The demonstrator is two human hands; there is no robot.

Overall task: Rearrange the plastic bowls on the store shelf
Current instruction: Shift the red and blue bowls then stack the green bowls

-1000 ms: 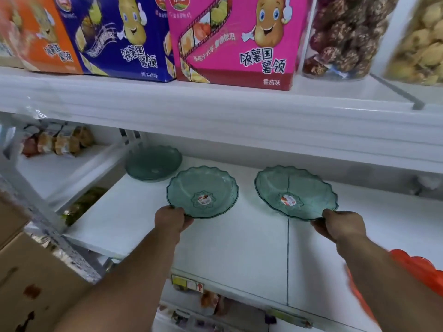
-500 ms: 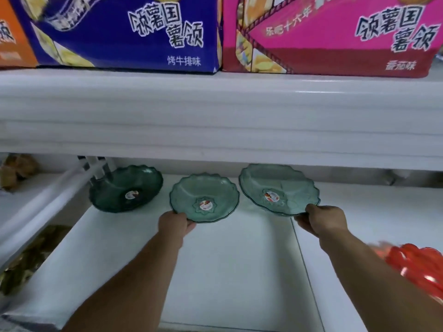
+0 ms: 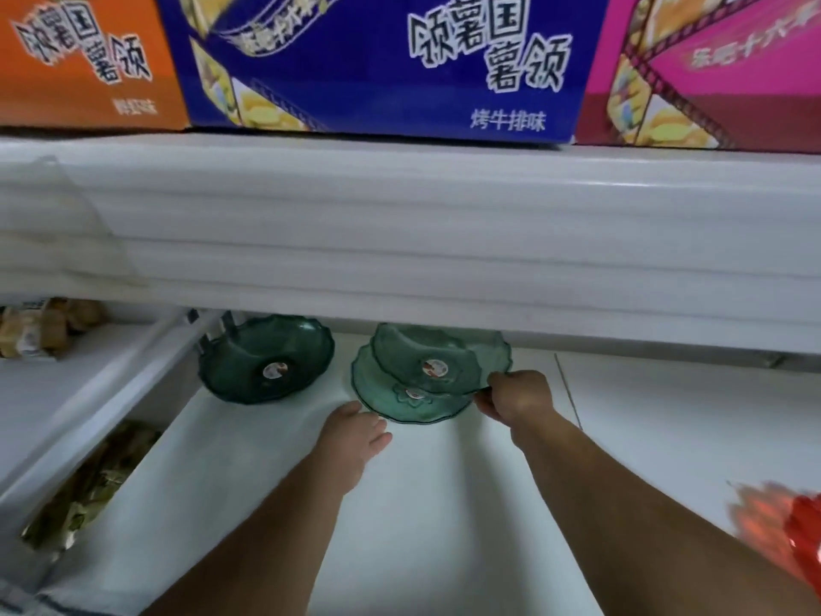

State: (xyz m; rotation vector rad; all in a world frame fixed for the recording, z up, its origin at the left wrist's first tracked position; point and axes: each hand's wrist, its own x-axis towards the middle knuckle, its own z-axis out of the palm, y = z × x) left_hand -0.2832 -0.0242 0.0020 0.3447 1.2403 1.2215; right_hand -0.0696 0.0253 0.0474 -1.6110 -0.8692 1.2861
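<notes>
Three translucent green plastic bowls with scalloped rims sit on the white shelf point(image 3: 422, 504). A darker bowl point(image 3: 249, 371) rests tilted at the back left. A flat bowl point(image 3: 382, 400) lies in the middle. A third bowl point(image 3: 457, 353) is tilted over the flat one, overlapping it, and my right hand point(image 3: 517, 393) pinches its near right rim. My left hand point(image 3: 355, 431) lies just in front of the flat bowl with fingers apart, apart from its rim.
The thick white edge of the upper shelf point(image 3: 400, 233) overhangs the bowls and hides their far rims. Orange, blue and pink snack boxes point(image 3: 377, 60) stand above. Wrapped snacks point(image 3: 40, 326) sit at left; red plastic ware point(image 3: 795, 535) at the right edge.
My right hand carried its bowl left, over the middle bowl. My left hand let go of the middle bowl and drew back. The view moved closer and lower.
</notes>
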